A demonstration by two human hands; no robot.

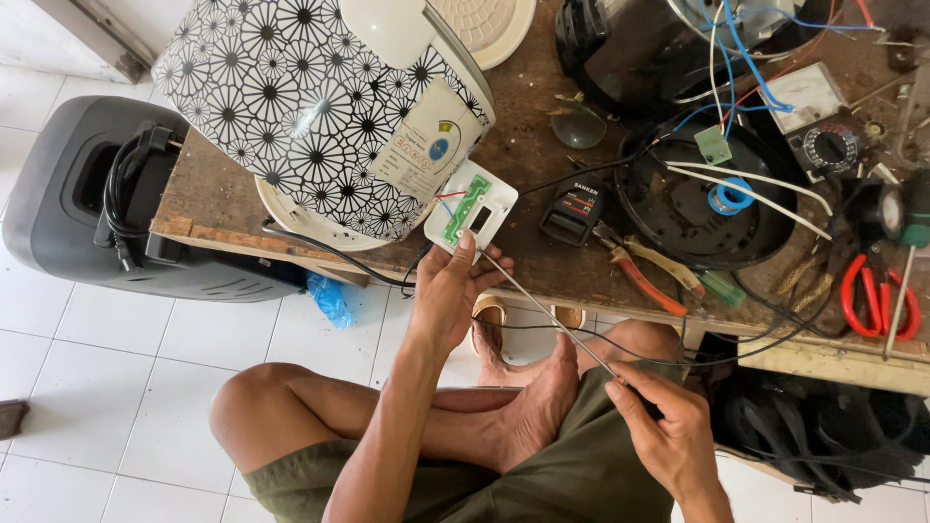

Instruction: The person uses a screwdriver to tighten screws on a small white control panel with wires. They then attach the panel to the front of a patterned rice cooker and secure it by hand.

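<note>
Head view. Left hand (pixel 448 291): grasping white panel (pixel 472 210) with green board, at bench (pixel 223 208) edge beside patterned cooker (pixel 320 107). Right hand (pixel 664 426): pinching thin rod (pixel 547 312), tip at panel. Step: probing, possibly soldering; next move needs steady tip placement. Black base (pixel 712 199): holds wires, blue tape roll (pixel 728 197).

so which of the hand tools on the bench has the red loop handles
The scissors at the bench's right edge: two red loop handles. The pliers nearer the middle have straight orange and yellow grips instead.
</note>
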